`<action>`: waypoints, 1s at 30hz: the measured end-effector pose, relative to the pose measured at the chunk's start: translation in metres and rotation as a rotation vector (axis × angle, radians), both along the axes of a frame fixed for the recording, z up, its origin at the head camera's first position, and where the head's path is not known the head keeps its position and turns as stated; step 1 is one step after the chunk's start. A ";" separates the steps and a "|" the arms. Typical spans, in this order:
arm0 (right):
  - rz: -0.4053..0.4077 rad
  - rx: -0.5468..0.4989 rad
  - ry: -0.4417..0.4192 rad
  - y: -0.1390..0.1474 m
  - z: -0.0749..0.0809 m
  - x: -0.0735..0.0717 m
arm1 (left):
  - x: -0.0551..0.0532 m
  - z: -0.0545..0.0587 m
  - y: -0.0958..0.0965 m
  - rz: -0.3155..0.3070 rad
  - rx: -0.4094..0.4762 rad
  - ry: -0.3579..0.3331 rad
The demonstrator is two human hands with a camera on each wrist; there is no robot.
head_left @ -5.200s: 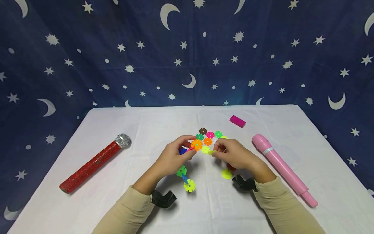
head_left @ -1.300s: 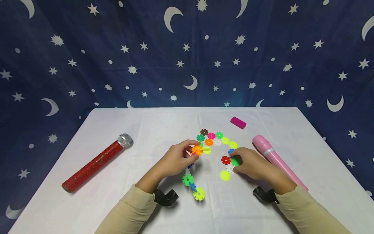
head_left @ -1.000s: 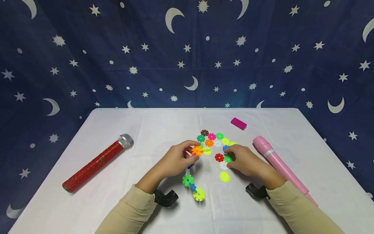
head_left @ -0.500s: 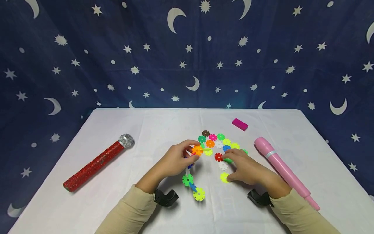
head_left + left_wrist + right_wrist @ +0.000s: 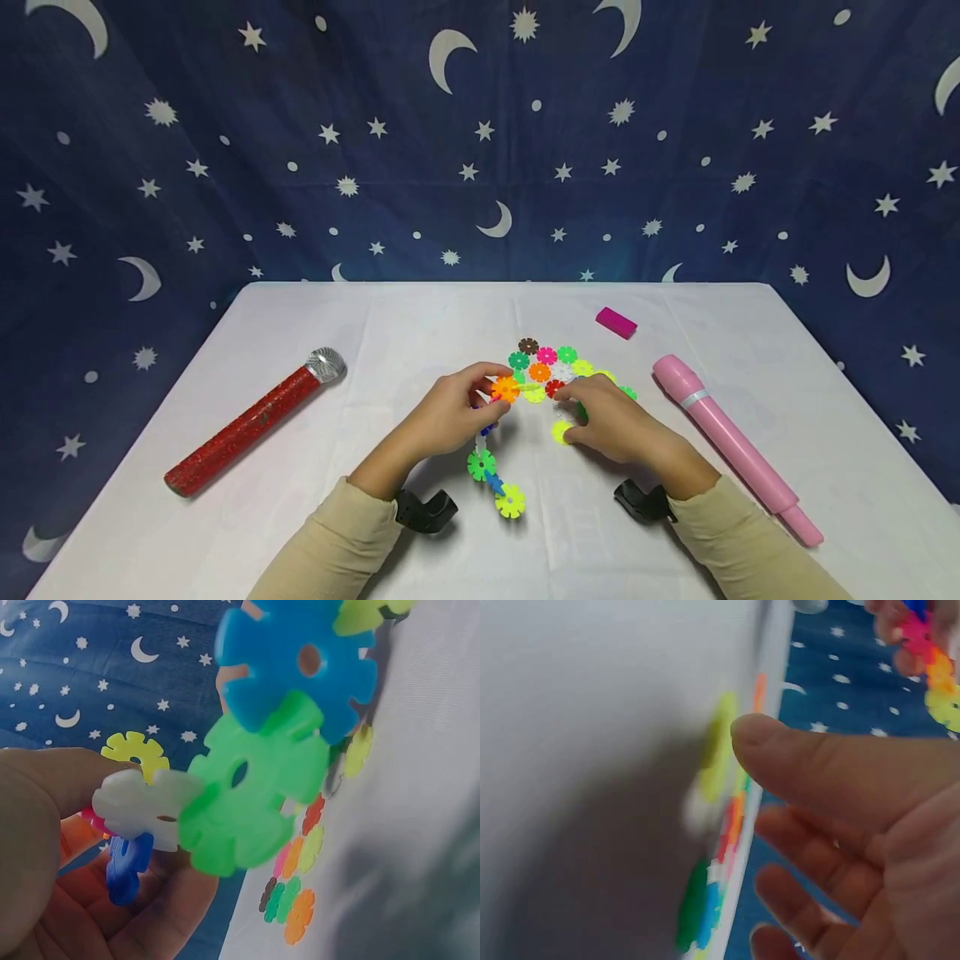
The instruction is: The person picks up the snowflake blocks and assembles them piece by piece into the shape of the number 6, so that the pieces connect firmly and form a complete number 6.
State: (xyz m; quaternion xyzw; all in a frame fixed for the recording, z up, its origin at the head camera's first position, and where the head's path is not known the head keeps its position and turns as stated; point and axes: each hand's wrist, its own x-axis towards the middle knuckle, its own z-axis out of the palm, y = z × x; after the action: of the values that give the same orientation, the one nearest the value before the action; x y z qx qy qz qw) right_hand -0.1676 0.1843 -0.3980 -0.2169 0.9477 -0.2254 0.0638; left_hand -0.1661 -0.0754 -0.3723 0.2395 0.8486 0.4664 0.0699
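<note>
My left hand (image 5: pixel 453 408) grips a chain of interlocked notched plastic discs, lifted off the table. In the head view an orange disc (image 5: pixel 506 389) shows at its fingertips, while a green disc (image 5: pixel 481 465) and a yellow-green disc (image 5: pixel 510 501) hang below. The left wrist view shows the chain's white disc (image 5: pixel 142 799) and large blue disc (image 5: pixel 270 667) close up. My right hand (image 5: pixel 615 421) is low over loose discs, fingers spread and relaxed. Its thumb is at a yellow disc (image 5: pixel 561 432), its fingertips by a red disc (image 5: pixel 554 389). The hand partly hides white and green discs.
Several loose discs, among them a brown disc (image 5: pixel 528 346) and a pink disc (image 5: pixel 547 355), lie clustered beyond the hands. A red microphone (image 5: pixel 247 429) lies left, a pink microphone (image 5: pixel 727 437) right. A small magenta block (image 5: pixel 617 322) lies farther back.
A yellow disc the right hand held earlier is now joined to the chain's orange disc. Lately the right hand moved left, and the red and yellow loose discs slid toward the cluster. The left hand stays put.
</note>
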 end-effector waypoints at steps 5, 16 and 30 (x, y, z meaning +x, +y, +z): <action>0.048 -0.037 -0.040 -0.001 0.001 0.002 | -0.001 0.000 -0.003 0.015 -0.006 0.004; 0.067 -0.071 -0.066 0.002 -0.006 -0.001 | -0.002 -0.002 -0.001 0.016 -0.017 -0.011; -0.009 -0.579 -0.013 -0.010 0.028 -0.005 | 0.000 -0.001 0.002 0.030 0.010 -0.007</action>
State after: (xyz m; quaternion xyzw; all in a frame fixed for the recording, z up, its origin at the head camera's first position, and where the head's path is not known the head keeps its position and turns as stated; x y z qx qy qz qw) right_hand -0.1724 0.1742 -0.3702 -0.2206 0.8442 -0.4885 0.0044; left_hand -0.1657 -0.0737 -0.3733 0.2256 0.8495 0.4726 0.0645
